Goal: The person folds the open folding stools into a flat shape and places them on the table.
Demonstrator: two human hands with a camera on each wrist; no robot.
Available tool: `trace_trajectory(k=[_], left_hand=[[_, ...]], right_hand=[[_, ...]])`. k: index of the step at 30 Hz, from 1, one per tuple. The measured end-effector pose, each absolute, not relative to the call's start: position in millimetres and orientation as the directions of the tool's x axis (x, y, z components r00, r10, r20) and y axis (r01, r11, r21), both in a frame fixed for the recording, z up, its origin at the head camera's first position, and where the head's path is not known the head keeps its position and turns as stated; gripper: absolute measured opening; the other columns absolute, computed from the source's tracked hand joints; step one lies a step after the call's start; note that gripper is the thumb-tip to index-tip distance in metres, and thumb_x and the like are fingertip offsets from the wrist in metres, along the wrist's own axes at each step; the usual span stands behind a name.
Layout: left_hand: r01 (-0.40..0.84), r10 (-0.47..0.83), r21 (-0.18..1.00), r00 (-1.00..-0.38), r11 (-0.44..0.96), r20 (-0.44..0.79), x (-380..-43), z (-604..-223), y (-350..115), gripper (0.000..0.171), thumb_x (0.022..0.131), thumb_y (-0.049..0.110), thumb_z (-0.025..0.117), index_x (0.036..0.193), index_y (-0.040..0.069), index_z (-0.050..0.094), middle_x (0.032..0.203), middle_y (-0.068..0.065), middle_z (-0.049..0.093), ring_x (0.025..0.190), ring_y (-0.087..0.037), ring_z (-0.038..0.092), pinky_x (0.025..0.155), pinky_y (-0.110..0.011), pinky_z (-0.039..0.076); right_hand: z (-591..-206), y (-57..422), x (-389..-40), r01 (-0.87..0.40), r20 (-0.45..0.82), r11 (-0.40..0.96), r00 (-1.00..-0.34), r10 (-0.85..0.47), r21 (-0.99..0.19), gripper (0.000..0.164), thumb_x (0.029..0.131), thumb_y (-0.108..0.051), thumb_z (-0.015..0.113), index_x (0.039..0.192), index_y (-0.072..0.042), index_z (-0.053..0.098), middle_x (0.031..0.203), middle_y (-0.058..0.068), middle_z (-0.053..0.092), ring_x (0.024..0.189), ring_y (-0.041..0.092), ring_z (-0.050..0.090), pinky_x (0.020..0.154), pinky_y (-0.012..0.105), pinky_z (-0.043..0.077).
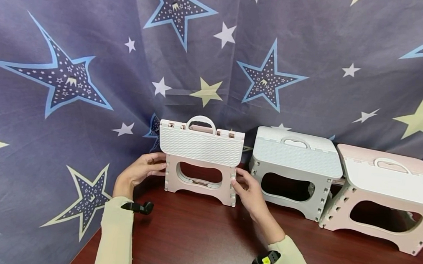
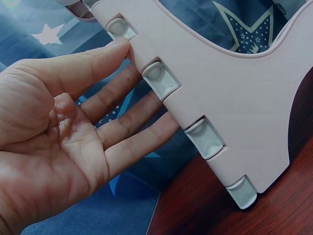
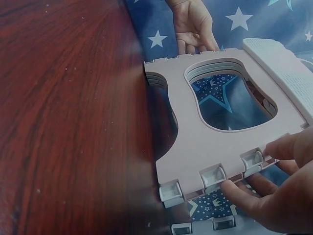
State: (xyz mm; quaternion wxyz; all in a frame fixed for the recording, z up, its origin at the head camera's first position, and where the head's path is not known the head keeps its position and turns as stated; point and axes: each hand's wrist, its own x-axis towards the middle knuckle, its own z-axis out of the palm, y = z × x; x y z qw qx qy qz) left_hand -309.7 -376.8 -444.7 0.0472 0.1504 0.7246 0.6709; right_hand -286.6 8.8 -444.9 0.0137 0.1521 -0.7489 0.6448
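A pink and white folding step stool stands partly folded on the dark red table, its white textured top panel sloping down in front and a loop handle upright above. My left hand holds its left edge; in the left wrist view the thumb meets the hinged edge and the other fingers reach behind it. On the opposite edge, my right hand grips the side near the hinges. Seen from the right wrist, the thumb and fingers of that hand lie around the pink leg panel.
To the right stand an unfolded grey-blue folding stool and, beside it, a pink one with a white top. A star-patterned cloth hangs behind and at the left. The wooden table stretches in front.
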Motion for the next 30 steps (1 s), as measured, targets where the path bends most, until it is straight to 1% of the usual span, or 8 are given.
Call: trace_trajectory(k=[8, 16, 20, 26, 30], left_hand=[[0.169, 0.281, 0.984, -0.948, 0.06, 0.146, -310.6, -444.4, -375.8, 0.041, 0.1, -0.004, 0.058, 0.137, -0.015, 0.048, 0.121, 0.003, 0.067, 0.104, -0.013, 0.07, 0.091, -0.041, 0.06], [0.199, 0.275, 0.978, -0.946, 0.064, 0.175, -313.1, -443.4, -374.1, 0.037, 0.098, -0.007, 0.058, 0.133, -0.017, 0.05, 0.115, 0.002, 0.07, 0.1, -0.013, 0.071, 0.088, -0.039, 0.061], [0.204, 0.263, 0.976, -0.948, 0.075, 0.178, -312.5, -439.4, -370.4, 0.037, 0.097, -0.008, 0.059, 0.131, -0.019, 0.051, 0.111, 0.002, 0.071, 0.098, -0.012, 0.072, 0.084, -0.036, 0.062], [0.207, 0.228, 0.975, -0.956, 0.076, 0.185, -308.0, -427.0, -364.4, 0.035, 0.097, -0.006, 0.062, 0.129, -0.017, 0.055, 0.108, -0.001, 0.072, 0.094, -0.011, 0.072, 0.082, -0.036, 0.063], [0.222, 0.204, 0.972, -0.957, 0.071, 0.204, -302.1, -415.3, -361.9, 0.033, 0.097, -0.007, 0.061, 0.128, -0.017, 0.056, 0.106, 0.003, 0.072, 0.092, -0.01, 0.071, 0.081, -0.034, 0.063]], right_hand=[[-446.7, 6.6, -285.8, -0.257, 0.231, 0.125, -0.955, -0.188, -0.958, 0.041, 0.098, -0.001, 0.064, 0.139, 0.0, 0.058, 0.118, 0.027, 0.069, 0.1, 0.03, 0.068, 0.079, 0.02, 0.055], [-445.7, 6.2, -283.5, -0.309, 0.284, 0.142, -0.943, -0.172, -0.941, 0.041, 0.098, -0.001, 0.065, 0.138, 0.001, 0.059, 0.114, 0.027, 0.069, 0.099, 0.031, 0.068, 0.076, 0.017, 0.053], [-445.6, 7.4, -282.6, -0.31, 0.287, 0.143, -0.944, -0.16, -0.94, 0.041, 0.097, -0.001, 0.065, 0.138, 0.001, 0.059, 0.111, 0.026, 0.07, 0.097, 0.029, 0.068, 0.075, 0.016, 0.053], [-439.7, 8.5, -280.0, -0.303, 0.282, 0.131, -0.947, -0.153, -0.944, 0.042, 0.098, -0.001, 0.065, 0.139, 0.001, 0.059, 0.109, 0.025, 0.07, 0.092, 0.025, 0.067, 0.074, 0.018, 0.054], [-430.9, 7.9, -279.8, -0.305, 0.281, 0.131, -0.945, -0.169, -0.944, 0.043, 0.099, -0.003, 0.064, 0.141, 0.001, 0.057, 0.11, 0.025, 0.069, 0.094, 0.028, 0.067, 0.071, 0.018, 0.053]])
